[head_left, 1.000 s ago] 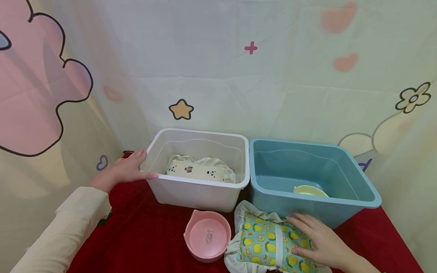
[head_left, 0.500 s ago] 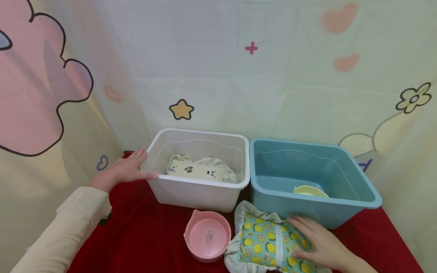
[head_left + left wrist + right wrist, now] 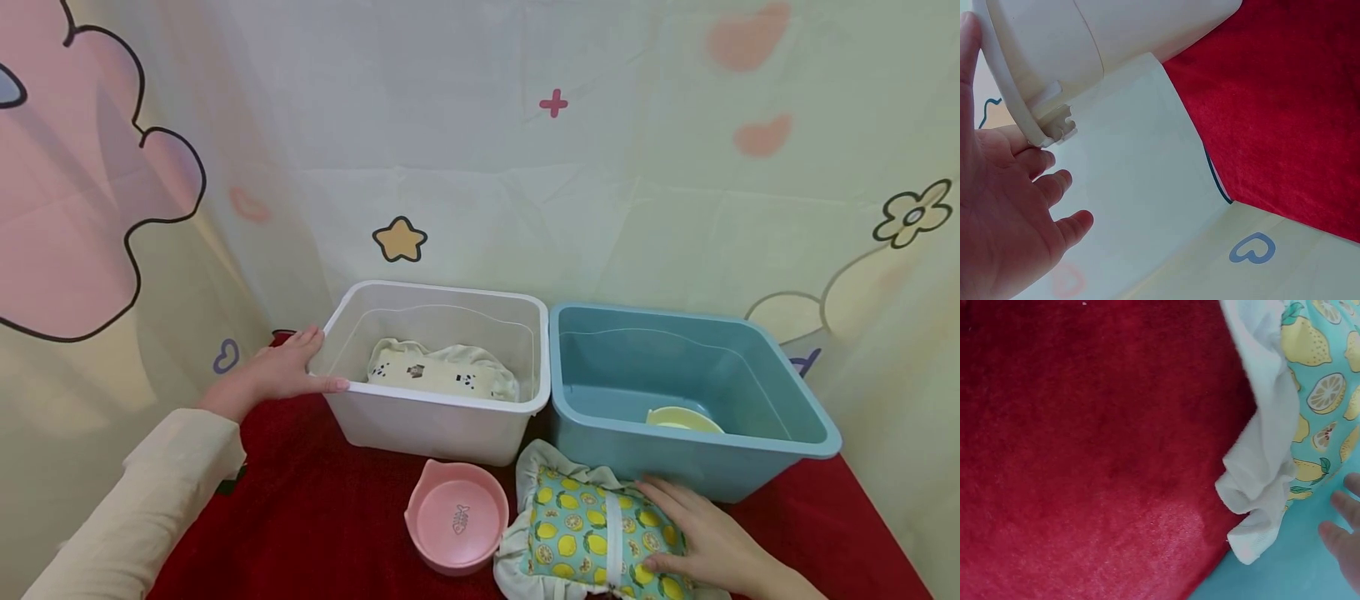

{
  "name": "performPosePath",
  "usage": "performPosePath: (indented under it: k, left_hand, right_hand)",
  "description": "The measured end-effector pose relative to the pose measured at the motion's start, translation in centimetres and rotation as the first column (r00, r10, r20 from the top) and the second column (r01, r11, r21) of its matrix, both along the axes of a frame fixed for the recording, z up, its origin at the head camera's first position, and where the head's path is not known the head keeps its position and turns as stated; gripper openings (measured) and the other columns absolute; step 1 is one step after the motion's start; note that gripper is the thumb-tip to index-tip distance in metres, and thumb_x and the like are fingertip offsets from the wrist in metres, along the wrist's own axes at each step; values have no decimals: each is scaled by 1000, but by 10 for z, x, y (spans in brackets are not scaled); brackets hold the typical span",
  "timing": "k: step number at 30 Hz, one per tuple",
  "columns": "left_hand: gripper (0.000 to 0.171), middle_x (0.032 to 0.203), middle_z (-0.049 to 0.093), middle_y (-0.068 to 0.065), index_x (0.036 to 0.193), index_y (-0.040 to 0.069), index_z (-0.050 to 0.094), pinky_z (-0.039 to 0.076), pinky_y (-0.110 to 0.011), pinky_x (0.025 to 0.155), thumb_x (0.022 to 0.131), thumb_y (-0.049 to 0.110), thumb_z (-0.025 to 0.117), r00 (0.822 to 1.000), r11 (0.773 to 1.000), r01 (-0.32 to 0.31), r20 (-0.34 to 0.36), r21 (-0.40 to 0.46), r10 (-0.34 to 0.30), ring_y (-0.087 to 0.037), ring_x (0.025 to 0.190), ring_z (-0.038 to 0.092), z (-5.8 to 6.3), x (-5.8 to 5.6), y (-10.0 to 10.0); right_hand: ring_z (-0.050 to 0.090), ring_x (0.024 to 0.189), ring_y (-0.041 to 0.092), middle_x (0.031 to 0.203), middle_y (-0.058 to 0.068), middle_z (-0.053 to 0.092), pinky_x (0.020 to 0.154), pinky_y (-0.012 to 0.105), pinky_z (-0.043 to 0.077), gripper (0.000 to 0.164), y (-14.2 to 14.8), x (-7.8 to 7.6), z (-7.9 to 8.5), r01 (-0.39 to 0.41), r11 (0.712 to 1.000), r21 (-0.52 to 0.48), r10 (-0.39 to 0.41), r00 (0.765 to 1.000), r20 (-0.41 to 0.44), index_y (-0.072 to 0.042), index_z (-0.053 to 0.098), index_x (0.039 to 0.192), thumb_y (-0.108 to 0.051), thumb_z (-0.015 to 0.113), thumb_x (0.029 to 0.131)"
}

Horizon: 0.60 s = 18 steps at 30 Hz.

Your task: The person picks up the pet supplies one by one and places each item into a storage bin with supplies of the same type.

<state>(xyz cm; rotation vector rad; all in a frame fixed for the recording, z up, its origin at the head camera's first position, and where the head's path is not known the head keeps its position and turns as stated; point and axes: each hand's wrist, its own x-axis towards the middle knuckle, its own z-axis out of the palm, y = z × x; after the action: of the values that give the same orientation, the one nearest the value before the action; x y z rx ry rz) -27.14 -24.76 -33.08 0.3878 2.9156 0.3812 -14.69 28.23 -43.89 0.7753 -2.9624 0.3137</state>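
We're seeing the right hand [image 3: 701, 533] resting on the lemon-print cushion [image 3: 570, 529], spread wide: the thumb is lying on the printed top, and the fingertips are reaching the edge by the blue bin [image 3: 637, 454]. We're not able to tell if they're touching the bin wall. The cushion is lying on the red cloth [image 3: 322, 508] in front of that bin, its white frill [image 3: 528, 463] sitting just beside the pink bowl [image 3: 446, 537]. The left hand [image 3: 281, 367] is resting spread at the near-left corner of the white bin [image 3: 431, 427], thumb lying along the front rim, fingers on the left side; in its wrist view we're seeing the lower fingers hanging loosely bent, off the bin. A cream cushion [image 3: 438, 381] is lying inside the white bin. A pale yellow bowl [image 3: 684, 419] is sitting inside the blue one, partly hidden by the front wall. Both bins are standing side by side, a printed curtain [image 3: 465, 108] hanging behind.
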Motion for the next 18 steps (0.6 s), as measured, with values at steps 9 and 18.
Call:
performPosePath:
  k: [9,18]
  left_hand:
    - [106,144,7,-30,138,-8,11,11,-69,96,74,66,50,1000,1000,0,-4,2,0,-47,131,8,1,1,1]
    - [106,144,7,-29,138,-8,11,11,-68,96,74,66,50,1000,1000,-1,1,2,1,-47,131,7,0,0,0]
  right_hand:
    - [46,109,19,127,5,48,81,47,47,85,1,-1,-5,7,1000,-20,-6,998,66,-9,43,129,-65,58,67]
    - [45,108,17,131,3,45,83,46,46,85,-2,-1,-10,62,996,-68,-43,967,252,-9,38,133,-61,59,69]
